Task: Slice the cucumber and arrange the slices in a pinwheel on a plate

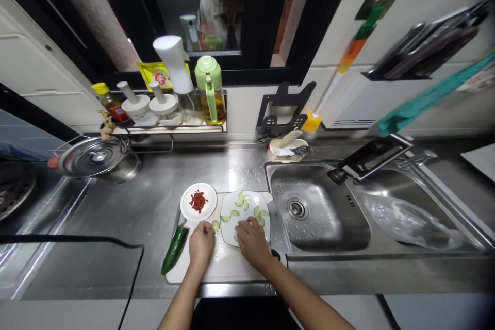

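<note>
My left hand (201, 243) is closed above the white cutting board (181, 271), with cucumber slices (215, 226) at its fingertips. My right hand (253, 241) reaches over a square white plate (228, 201), its bent fingers apart and touching or just above the surface. Thin green-edged cucumber slices (243, 199) lie on that plate in small curved groups, and part of one shows beside my right fingers. Left of my left hand rests a cut cucumber (175, 250). Behind it, a round white plate (184, 209) bears chopped red bits (198, 201).
To the right is a steel double sink (320, 206) with a black faucet (363, 160) and a clear plastic bag (413, 221). Bottles and jars stand on a rack (178, 129) behind. A lidded pot (98, 157) stands at left. A black cable (77, 238) crosses the left side.
</note>
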A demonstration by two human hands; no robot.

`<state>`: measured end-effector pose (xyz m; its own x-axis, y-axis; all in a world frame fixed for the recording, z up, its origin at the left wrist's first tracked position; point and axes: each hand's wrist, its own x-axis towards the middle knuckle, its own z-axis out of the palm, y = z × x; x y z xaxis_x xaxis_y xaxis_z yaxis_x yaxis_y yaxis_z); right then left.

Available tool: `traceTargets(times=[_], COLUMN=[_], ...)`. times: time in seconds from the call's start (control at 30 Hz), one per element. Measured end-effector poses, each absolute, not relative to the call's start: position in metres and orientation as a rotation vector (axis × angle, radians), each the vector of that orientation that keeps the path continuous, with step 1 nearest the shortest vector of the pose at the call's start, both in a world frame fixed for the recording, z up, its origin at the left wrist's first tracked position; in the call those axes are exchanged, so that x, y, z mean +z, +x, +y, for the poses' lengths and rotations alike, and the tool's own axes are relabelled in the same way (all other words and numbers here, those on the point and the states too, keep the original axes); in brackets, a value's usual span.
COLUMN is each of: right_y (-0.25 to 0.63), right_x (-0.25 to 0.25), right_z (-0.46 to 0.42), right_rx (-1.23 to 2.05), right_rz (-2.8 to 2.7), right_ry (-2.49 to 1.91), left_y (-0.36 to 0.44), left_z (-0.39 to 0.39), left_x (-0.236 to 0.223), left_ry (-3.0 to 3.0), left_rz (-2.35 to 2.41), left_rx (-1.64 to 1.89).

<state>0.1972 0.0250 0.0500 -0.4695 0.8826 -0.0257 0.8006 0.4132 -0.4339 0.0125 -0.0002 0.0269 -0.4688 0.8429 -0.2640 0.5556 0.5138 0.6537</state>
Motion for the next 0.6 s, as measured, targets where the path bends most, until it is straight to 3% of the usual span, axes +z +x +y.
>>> traceTargets(times=[0.6], right_y=[0.168], right_x=[0.047], right_z=[0.04], right_rx=[1.091], right_rz=[-2.042], right_ry=[-1.379], left_y=[0.011], left_z=[-0.004], left_x=[0.059], left_ry=[1.296], left_rz=[1.853], left_rx=[0.804])
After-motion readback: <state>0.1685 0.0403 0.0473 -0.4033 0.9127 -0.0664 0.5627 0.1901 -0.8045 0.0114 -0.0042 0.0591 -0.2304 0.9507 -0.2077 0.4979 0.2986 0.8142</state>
